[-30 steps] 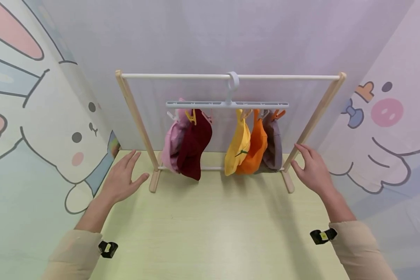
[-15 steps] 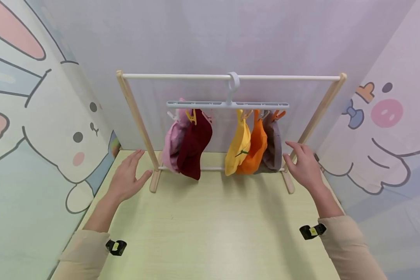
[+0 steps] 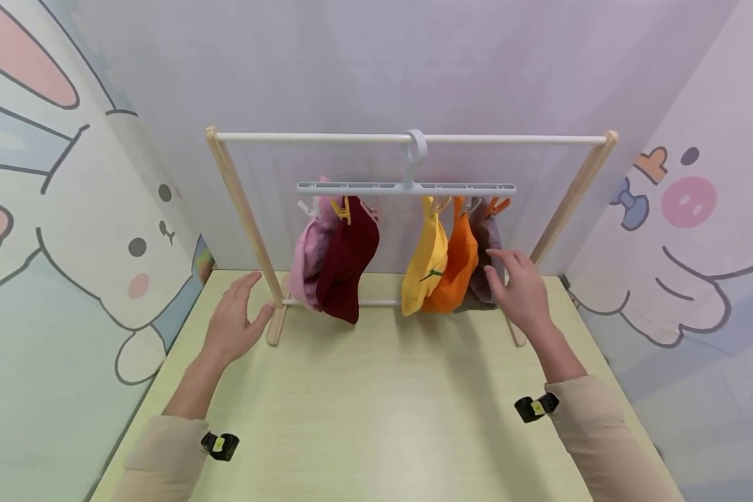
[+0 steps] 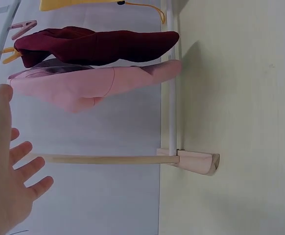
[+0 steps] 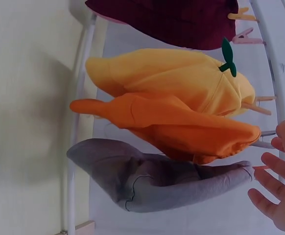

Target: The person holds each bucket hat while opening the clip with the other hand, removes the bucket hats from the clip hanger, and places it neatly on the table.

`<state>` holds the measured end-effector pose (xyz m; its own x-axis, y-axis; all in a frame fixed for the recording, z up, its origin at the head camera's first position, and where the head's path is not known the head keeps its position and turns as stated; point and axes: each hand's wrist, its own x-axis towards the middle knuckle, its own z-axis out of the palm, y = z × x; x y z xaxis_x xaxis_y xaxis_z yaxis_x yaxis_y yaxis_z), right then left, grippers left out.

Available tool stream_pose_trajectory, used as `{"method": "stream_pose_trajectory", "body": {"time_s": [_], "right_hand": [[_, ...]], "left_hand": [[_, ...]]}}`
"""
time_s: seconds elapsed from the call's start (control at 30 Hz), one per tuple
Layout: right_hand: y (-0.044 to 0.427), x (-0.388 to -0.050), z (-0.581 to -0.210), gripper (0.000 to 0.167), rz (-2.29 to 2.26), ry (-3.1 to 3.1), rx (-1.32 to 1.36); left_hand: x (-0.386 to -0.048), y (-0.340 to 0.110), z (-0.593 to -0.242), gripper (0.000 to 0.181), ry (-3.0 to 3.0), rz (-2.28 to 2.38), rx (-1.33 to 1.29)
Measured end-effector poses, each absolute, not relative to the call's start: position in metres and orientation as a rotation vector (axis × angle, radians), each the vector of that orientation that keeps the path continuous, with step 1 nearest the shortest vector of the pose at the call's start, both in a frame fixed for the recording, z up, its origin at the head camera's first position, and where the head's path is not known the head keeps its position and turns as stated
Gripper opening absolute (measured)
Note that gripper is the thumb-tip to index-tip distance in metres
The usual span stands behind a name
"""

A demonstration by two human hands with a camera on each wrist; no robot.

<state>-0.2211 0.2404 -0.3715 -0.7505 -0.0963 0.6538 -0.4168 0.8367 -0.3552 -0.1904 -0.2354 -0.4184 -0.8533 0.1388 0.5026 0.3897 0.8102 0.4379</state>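
Note:
On a white clip hanger hang several cloth hats. A pink hat and a dark red hat are on the left half; a yellow hat, an orange hat and a grey hat are on the right. My right hand, fingers spread, overlaps the grey hat's edge in the head view; a gap shows between them in the right wrist view. My left hand hovers loosely by the rack's left post, beside the pink hat. It holds nothing, and neither does the right.
The hanger hooks over the white top bar of a small rack with wooden posts. Wooden feet stand on the pale table. Printed curtains rise at both sides and behind. Coloured clips grip the hats.
My right hand has moved left from the right post to the grey hat. The left hand has drifted slightly right. The hats hang as before.

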Motion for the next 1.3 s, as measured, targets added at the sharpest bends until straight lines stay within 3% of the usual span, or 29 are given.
{"method": "stream_pose_trajectory", "body": {"time_s": [0.73,1.3], "right_hand": [[0.204,-0.23,-0.376,0.017,0.737,-2.23,0.502],[0.174,-0.238,-0.362,0.017,0.747,-2.225,0.59]], "left_hand": [[-0.195,-0.215,-0.425,0.047,-2.479,-0.972,-0.253],[-0.211,-0.201,-0.423,0.048,-2.527,-1.022,-0.199]]}}
